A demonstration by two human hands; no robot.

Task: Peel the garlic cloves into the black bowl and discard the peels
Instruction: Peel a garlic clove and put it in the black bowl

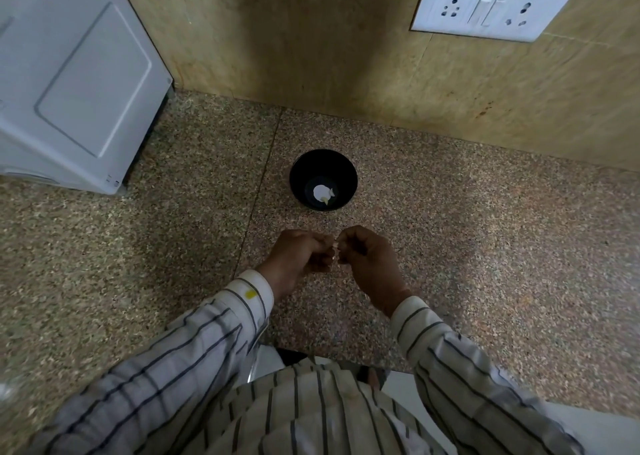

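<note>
A black bowl [323, 179] stands on the speckled granite counter [485, 246], a little beyond my hands. Pale garlic pieces [323, 194] lie at its bottom. My left hand [298, 257] and my right hand [367, 260] meet just in front of the bowl, above the counter. Their fingertips pinch a small whitish garlic clove [336, 246] between them. The fingers hide most of the clove. Both wrists come out of striped shirt sleeves.
A white appliance [76, 83] stands on the counter at the far left. A beige tiled wall [311, 38] rises behind the bowl, with a white socket and switch plate [491, 4] at the upper right. The counter's front edge runs under my arms.
</note>
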